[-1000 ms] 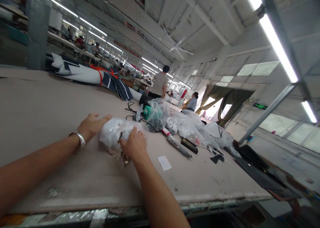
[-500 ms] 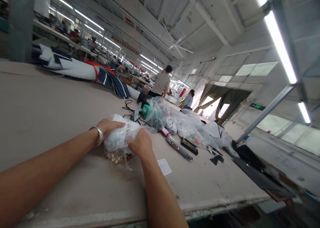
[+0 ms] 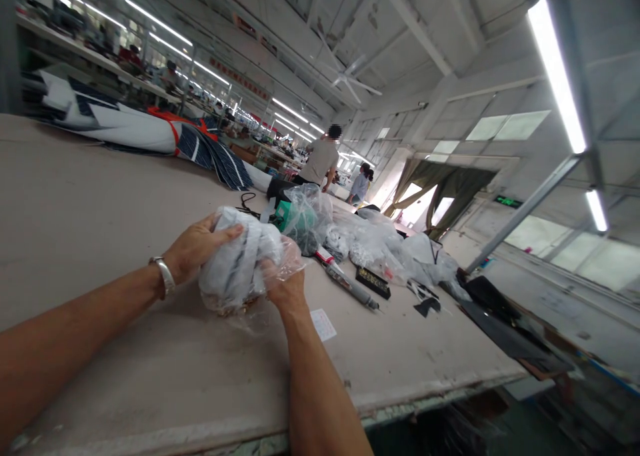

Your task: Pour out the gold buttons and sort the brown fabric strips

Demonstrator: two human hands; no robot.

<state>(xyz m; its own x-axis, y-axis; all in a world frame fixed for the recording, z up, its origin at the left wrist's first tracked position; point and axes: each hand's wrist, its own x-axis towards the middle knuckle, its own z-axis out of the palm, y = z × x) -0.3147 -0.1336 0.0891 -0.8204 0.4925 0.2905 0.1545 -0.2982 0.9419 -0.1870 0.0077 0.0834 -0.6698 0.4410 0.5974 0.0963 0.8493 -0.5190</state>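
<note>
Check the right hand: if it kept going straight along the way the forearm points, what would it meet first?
The right hand points up-table and already presses the clear plastic bag held with the left hand. Past that, probably the bagged green item; depth is unclear.

Bare table (image 3: pixel 90 196) is stretching out wide to the left of the left hand (image 3: pixel 193 251), giving open passage there as far as the fabric rolls (image 3: pixel 150 133) lying along the far side. The near strip of table in front of both forearms is also lying open, with only a small paper slip (image 3: pixel 323 324) sitting just beside the right hand (image 3: pixel 285 286). To the right and beyond the plastic bag (image 3: pixel 240 263), things are crowding the way: a heap of clear bags (image 3: pixel 370 243), a long tool (image 3: pixel 345 284), a black box (image 3: pixel 373 281) and dark scraps (image 3: pixel 425 306). Dark sheets (image 3: pixel 505 329) are covering the right edge.
</note>
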